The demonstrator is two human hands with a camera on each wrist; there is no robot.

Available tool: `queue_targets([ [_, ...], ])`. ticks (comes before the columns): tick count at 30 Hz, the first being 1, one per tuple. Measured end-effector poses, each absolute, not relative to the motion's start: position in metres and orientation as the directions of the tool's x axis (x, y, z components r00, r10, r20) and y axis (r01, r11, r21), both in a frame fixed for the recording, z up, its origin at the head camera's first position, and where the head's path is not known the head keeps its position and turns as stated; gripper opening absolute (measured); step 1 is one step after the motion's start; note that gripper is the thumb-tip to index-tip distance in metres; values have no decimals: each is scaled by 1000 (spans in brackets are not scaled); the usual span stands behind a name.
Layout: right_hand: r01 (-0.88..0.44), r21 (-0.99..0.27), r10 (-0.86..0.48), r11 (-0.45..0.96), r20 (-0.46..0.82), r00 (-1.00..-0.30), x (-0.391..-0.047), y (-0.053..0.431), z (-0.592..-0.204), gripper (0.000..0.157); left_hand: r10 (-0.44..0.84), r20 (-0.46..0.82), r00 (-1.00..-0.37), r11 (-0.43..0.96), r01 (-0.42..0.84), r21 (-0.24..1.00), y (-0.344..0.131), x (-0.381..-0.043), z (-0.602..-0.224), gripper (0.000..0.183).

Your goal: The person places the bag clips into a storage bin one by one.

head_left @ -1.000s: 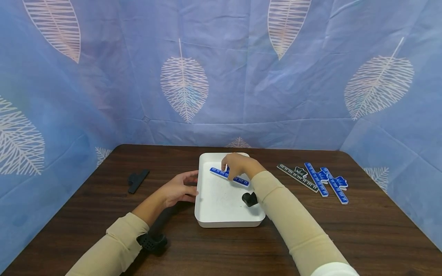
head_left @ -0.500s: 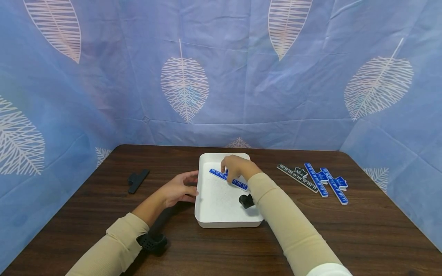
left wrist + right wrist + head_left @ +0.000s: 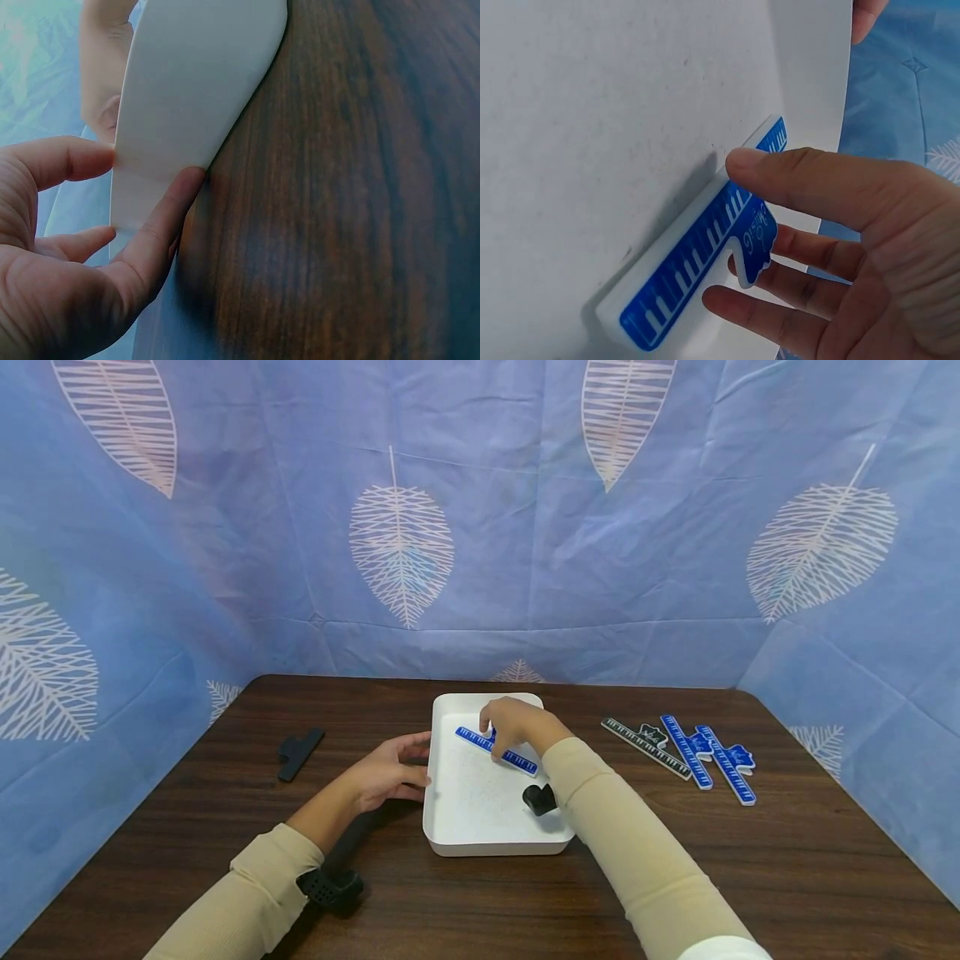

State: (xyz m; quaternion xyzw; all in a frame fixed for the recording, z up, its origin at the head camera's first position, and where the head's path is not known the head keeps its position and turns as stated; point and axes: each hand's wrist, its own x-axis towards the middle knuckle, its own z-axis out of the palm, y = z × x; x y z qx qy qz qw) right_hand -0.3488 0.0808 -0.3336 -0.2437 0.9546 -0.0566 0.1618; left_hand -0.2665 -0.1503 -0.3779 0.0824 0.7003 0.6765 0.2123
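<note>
A white tray point(image 3: 480, 827) stands mid-table. Inside it, a blue music clip point(image 3: 697, 255) with a piano-key pattern lies at a slant, close over the tray floor. My right hand point(image 3: 517, 725) holds this clip: the thumb rests on its bar and the fingers curl behind its lettered handle. In the right wrist view, a shadow falls along the bar's edge. My left hand point(image 3: 390, 770) rests against the tray's left side, its fairly straight fingers touching the outer wall point(image 3: 172, 90) in the left wrist view.
Right of the tray lie a black piano-key clip point(image 3: 647, 748) and two blue ones, a nearer-left clip point(image 3: 686, 752) and an outer clip point(image 3: 726, 764). A plain dark clip point(image 3: 300, 753) lies on the left of the brown table point(image 3: 420, 910). A leaf-print cloth point(image 3: 480, 568) hangs behind.
The right hand has shifted slightly toward me with the blue clip, whose right end has come lower in the tray. The left hand and the tray have stayed put.
</note>
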Motion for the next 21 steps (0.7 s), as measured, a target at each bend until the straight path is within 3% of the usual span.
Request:
queue_targets([
  [21,-540,-196,-571,819,-171,-803,-339,92,-321,48,407,-185,-895,73,-170,983,-151,-268,-380,83],
])
